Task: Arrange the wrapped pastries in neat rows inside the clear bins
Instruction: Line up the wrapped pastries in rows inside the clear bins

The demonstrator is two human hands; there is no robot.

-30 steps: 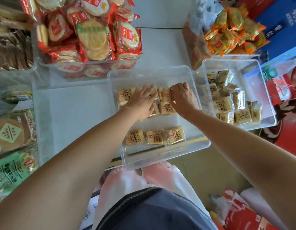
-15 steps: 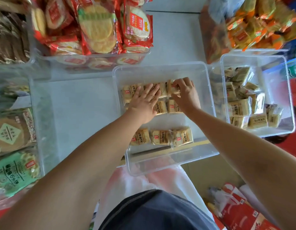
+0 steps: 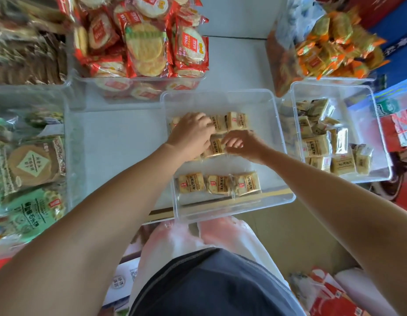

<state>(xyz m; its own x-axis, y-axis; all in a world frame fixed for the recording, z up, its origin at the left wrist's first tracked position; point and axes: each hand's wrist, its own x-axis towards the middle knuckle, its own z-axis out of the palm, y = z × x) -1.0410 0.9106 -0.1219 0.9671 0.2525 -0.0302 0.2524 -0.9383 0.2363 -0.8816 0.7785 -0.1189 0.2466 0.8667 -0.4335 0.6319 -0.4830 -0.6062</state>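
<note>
As the head camera sees it: one downward view over both forearms; no other view supplied.
Centre bin (image 3: pixel 220 94): clear plastic with straight walls, standing on the white shelf top (image 3: pixel 120 137). Its near end appears to overhang the shelf edge.
Near row (image 3: pixel 218 184): three wrapped pastries lying flat, label up, side by side and touching. The right one sits slightly skewed.
Far row (image 3: pixel 236 120): packets laid flat toward the back wall, partly hidden under the left hand.
Left hand (image 3: pixel 193 133): lies on the far and middle packets with fingers bent down. Whether it grips or only presses cannot be told.
Right hand (image 3: pixel 242 144): fingers curled narrow at the right edge of the middle-row pastry (image 3: pixel 215 147), apparently pinching its wrapper.
Right-hand bin (image 3: pixel 334 86): clear, just beside the centre bin. Loose pastries (image 3: pixel 316 145) lie jumbled in it, unsorted.
Handling, judged: packets look light, and the film is glossy and likely slippery. Contents are probably crumbly, so squeezing is inadvisable. Best hold is across the two long sides, or a flat-finger nudge; the crimped end seals would flex.
Surface: bin floor is smooth, so packets should slide readily and may drift out of line.
Room: bare floor remains right of the rows and between the middle and near rows. The walls offer a straight edge for alignment.
Surroundings: rice crackers (image 3: pixel 143 49) binned behind, orange-wrapped snacks (image 3: pixel 330 42) far right, green packets (image 3: pixel 31 210) left. All lie apart from the work.
</note>
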